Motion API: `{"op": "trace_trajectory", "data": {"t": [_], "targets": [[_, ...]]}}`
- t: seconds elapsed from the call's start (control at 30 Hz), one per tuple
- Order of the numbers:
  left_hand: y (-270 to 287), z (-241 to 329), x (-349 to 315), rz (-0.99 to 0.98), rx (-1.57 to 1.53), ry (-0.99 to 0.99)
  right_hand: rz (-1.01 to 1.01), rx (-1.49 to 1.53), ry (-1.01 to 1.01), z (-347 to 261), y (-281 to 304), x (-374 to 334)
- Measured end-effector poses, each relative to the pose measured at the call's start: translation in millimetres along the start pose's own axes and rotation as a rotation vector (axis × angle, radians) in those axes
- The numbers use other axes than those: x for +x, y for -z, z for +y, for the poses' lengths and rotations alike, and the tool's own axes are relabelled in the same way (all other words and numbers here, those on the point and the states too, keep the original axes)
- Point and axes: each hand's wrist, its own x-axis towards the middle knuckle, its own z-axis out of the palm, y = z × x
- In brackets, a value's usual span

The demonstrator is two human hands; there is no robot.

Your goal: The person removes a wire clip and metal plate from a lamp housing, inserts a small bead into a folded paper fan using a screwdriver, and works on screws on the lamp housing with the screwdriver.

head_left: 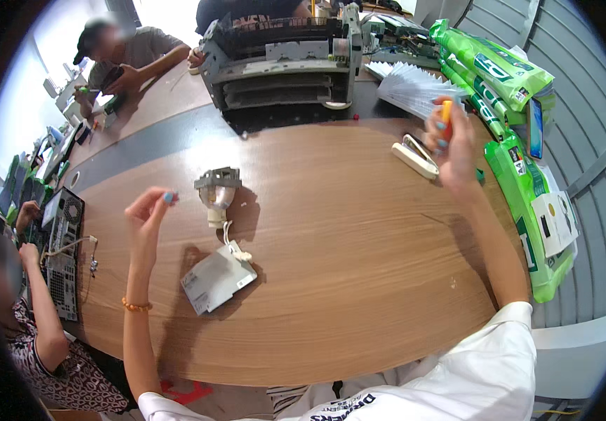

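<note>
My right hand (454, 151) is raised over the right side of the table, its fingers wrapped round an orange-and-yellow tool handle (447, 112). The rest of that tool is hidden in the grip. On the left, my left hand (147, 214) hovers above the table with thumb and fingertips pinched; anything between them is too small to make out. Just right of it lies a projector lamp (217, 193) with a grey frame and a pale base. White wires (228, 235) run from the base toward a flat grey-white metal cover (218, 279) lying nearer to me.
A cream stapler (415, 158) lies by my right hand, beside fanned white paper (415, 88). Green packs (524, 186) line the right edge. A stripped printer frame (282, 67) stands at the back. Two people work at the left, one by an opened computer case (63, 259).
</note>
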Motion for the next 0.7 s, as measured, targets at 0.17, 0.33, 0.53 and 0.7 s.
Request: {"op": "trace_trajectory", "data": {"t": [0.17, 0.33, 0.53, 0.7], "targets": [[-81.5, 82.2, 76.8, -0.105, 0.361, -0.433, 0.036, 0.021, 0.109, -17.9, 9.2, 10.8], [-218.6, 42.1, 155.2, -0.181, 0.454, -0.331, -0.027, -0.061, 0.061, -3.5, 23.4, 10.1], [-285.9, 16.3, 171.9, -0.174, 0.411, -0.142, 0.008, 0.022, 0.076, -22.3, 29.1, 16.7], [-275.5, 28.9, 157.5, -0.078, 0.279, -0.228, 0.027, 0.063, 0.138, -45.4, 25.4, 24.9]]}}
